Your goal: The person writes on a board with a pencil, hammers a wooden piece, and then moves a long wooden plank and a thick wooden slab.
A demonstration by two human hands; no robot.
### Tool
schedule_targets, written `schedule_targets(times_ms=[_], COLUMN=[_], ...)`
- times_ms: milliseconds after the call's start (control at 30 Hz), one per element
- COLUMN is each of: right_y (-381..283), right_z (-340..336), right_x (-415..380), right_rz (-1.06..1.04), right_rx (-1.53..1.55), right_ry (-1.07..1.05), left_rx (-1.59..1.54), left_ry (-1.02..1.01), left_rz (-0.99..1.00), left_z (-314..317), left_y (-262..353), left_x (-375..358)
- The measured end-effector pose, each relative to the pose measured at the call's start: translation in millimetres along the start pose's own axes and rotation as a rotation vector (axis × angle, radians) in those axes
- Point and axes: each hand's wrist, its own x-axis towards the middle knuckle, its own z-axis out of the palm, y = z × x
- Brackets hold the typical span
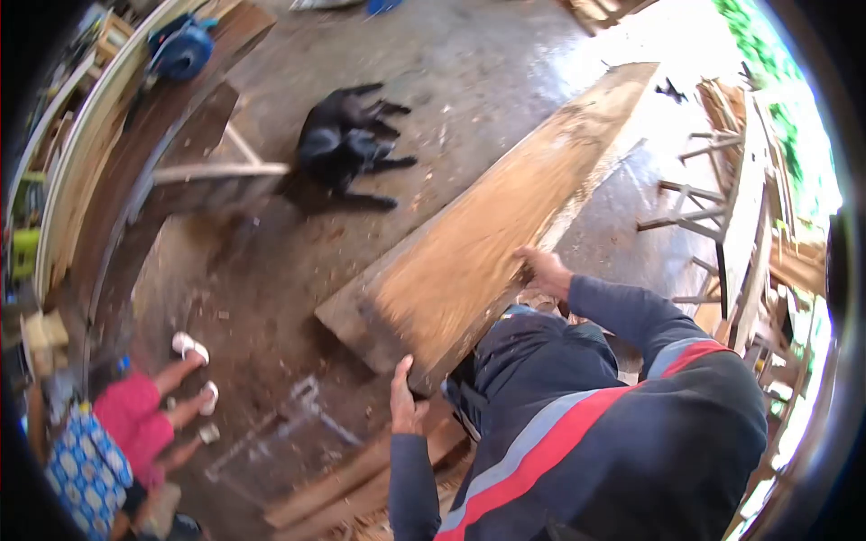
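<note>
A long, wide wooden plank (487,234) stretches from close to my body toward the upper right, raised above the floor at my end. My left hand (409,401) is at its near end, with the thumb up along the end edge and the other fingers partly hidden. My right hand (544,272) grips the plank's right edge, thumb on the top face and fingers under it. Both hands touch the same plank.
A black dog (347,144) lies on the floor left of the plank. Another person (135,424) is at the lower left. A blue power tool (183,50) rests on a bench at upper left. Wooden trestles (695,207) stand right; boards (361,478) lie below.
</note>
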Motion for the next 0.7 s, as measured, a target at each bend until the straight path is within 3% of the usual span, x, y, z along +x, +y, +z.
schedule_targets(times_ms=[67,200,400,533,633,700], right_y=[19.6,39.6,63.7,85.3,99.9,113.9], right_z=[21.8,45.5,78.6,108.9,143.4,166.6], right_x=[-2.4,-17.9,-37.2,-13.3,3.2,24.0], right_rz=[-0.066,-0.022,-0.018,0.033,-0.047,-0.024], right_rx=[0.12,0.082,0.063,0.066,0.071,0.062], right_ry=[-0.128,-0.161,-0.155,-0.103,-0.133,-0.157], left_rx=[0.011,0.008,0.059,-0.011,-0.06,-0.07], left_ry=[-0.011,0.158,0.062,0.04,0.102,0.036], left_rz=[0.014,0.011,-0.035,-0.145,-0.105,-0.13], left_z=[-23.3,-44.5,-97.6,-140.2,-174.2,-198.9], left_y=[16.6,37.6,56.8,62.8,73.5,80.9], left_x=[2.1,-24.9,-21.7,10.9,42.7,71.7])
